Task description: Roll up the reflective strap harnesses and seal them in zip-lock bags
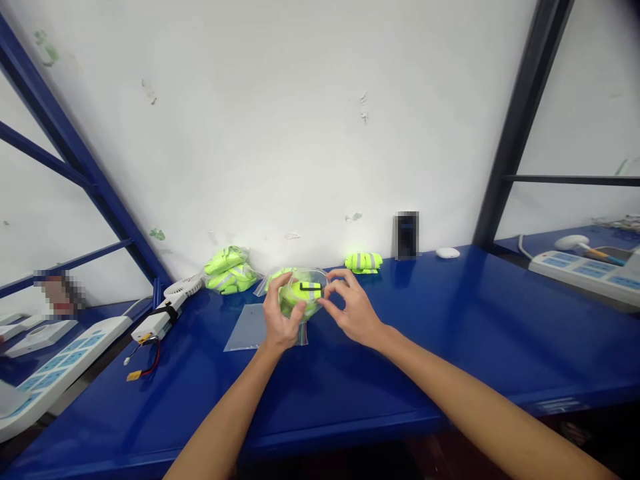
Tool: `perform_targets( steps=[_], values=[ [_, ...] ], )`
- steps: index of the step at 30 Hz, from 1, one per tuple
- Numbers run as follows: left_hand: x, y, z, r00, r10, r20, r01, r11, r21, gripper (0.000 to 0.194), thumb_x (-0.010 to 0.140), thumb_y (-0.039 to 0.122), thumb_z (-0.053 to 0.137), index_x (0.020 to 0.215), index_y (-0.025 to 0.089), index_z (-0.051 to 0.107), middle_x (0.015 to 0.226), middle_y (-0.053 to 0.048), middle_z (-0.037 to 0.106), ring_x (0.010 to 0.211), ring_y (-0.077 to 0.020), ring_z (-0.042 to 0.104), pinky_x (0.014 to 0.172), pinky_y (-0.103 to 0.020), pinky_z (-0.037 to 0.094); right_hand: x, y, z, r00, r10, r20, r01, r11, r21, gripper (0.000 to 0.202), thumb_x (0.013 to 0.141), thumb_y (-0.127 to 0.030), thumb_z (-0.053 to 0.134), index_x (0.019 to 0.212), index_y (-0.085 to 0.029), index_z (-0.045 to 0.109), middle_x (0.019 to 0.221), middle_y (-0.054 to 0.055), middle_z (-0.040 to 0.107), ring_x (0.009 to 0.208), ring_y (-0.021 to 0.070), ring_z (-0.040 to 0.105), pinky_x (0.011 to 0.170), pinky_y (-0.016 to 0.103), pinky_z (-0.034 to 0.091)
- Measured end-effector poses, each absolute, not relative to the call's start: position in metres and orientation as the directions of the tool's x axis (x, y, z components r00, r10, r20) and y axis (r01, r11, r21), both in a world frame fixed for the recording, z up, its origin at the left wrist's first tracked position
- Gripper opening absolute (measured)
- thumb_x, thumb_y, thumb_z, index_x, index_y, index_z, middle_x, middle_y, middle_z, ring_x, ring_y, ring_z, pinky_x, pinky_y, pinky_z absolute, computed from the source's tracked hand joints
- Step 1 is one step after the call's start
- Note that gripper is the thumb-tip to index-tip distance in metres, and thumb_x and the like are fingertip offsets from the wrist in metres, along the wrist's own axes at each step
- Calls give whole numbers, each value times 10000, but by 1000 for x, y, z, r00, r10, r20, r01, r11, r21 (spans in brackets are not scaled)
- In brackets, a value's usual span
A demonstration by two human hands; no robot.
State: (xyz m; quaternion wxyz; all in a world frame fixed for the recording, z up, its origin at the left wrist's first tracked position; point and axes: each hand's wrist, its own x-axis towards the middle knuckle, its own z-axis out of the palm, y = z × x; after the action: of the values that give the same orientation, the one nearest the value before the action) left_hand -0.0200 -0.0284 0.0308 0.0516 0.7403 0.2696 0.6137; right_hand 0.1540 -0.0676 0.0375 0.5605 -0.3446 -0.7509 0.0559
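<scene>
Above the blue table [450, 327], my left hand [281, 319] is closed round the side of a clear plastic bag [311, 275]. A folded neon-yellow reflective vest [311, 293] with a grey stripe and a black strip sits inside the bag's mouth. With thumb and index finger together, my right hand [355, 310] pinches the right edge of the bag's opening. Beneath my left hand a flat clear zip bag [245, 327] lies on the table, partly covered. Just behind my hands is another yellow bundle, mostly hidden.
Bagged yellow vests [230, 270] are piled at the back left; a rolled yellow vest [363, 262] lies by the wall. A dark phone-like object [407, 235] leans there, near a white oval case [447, 253]. At left are a white fan [183, 287] and a battery with leads [153, 325].
</scene>
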Motion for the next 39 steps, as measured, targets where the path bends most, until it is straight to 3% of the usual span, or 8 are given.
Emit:
perform_targets(
  steps=[4,10,16,20,24,29,33,39],
  values=[
    [-20,-27,33,-28,530,848,302,-804,513,396,925,406,456,1245,179,510,1038,-89,603,976,-216,589,904,-367,442,157,-63,38,49,675,736,298,694,-656,106,905,-287,520,850,-196,520,1213,111,490,1070,207,568,862,333,498],
    [-15,-25,45,-29,719,695,155,-683,713,480,890,421,535,1311,195,494,990,-51,591,858,-160,581,804,-282,464,157,-58,36,117,747,654,94,647,-756,140,916,-352,508,929,-215,489,895,35,667,910,191,654,792,302,499],
    [-16,-22,54,-42,733,679,75,-676,733,262,816,384,644,966,171,614,990,-63,647,940,-199,616,840,-295,474,161,-51,40,71,806,588,68,584,-809,291,926,-341,489,1165,-200,577,966,64,695,901,193,652,784,318,509],
    [-14,-29,56,30,687,726,95,-725,682,173,852,338,606,926,189,561,1051,-76,665,1024,-203,617,899,-318,459,163,-54,42,-39,772,634,170,631,-757,318,957,-324,421,1164,-214,635,1018,67,650,927,184,607,814,327,487],
    [-11,-33,53,4,691,722,182,-711,679,156,869,333,588,938,198,555,865,-28,677,789,-159,646,734,-263,479,162,-62,41,-97,721,686,235,687,-688,335,914,-349,523,1221,-242,609,1037,65,584,939,187,576,793,316,482],
    [-6,-32,43,-17,743,669,153,-659,736,264,853,358,607,1051,191,560,820,-21,672,716,-146,635,640,-232,460,159,-56,37,-28,756,653,207,644,-737,171,868,-326,587,923,-201,691,987,59,578,842,165,585,695,276,465],
    [-3,-27,38,-9,819,574,41,-574,818,340,830,386,630,1096,183,568,878,-42,696,803,-176,662,712,-259,488,161,-47,41,-107,798,592,242,599,-763,105,819,-273,619,795,-175,644,875,33,568,766,147,568,699,273,450],
    [-3,-14,43,110,850,515,-27,-515,857,289,786,395,668,916,141,628,912,-74,699,853,-194,659,793,-299,497,161,-44,54,-238,728,643,420,674,-607,82,837,-166,505,773,-186,553,784,9,532,699,140,520,666,271,424]
  ],
)
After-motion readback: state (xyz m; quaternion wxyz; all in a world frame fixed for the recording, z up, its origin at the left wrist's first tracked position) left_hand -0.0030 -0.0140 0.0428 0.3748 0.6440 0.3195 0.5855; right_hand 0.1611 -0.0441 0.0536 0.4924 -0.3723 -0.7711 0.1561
